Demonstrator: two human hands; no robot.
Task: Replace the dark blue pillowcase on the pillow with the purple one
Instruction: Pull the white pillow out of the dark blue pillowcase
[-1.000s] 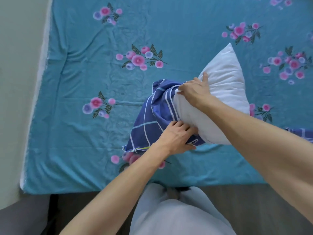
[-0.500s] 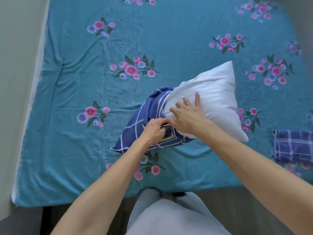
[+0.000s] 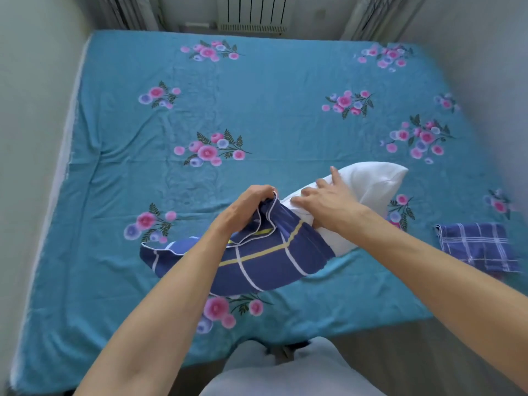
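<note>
The white pillow (image 3: 371, 184) lies on the bed with most of its far end bare. The dark blue pillowcase (image 3: 265, 261), with white and yellow lines, still covers its near end and trails toward the bed's front edge. My left hand (image 3: 245, 210) is closed on the bunched open rim of the dark blue pillowcase. My right hand (image 3: 323, 201) rests flat on the bare pillow, fingers spread. A folded purple checked pillowcase (image 3: 477, 247) lies on the bed at the right.
The bed (image 3: 257, 110) wears a teal sheet with pink flower prints. Walls run close along its left and right sides, and a radiator (image 3: 253, 12) stands beyond the far end. The bed's front edge is just before my body.
The pillow has tipped down from upright to lying on the bed. My left hand has drawn the dark blue pillowcase further off toward me. The view has lifted, showing the whole bed.
</note>
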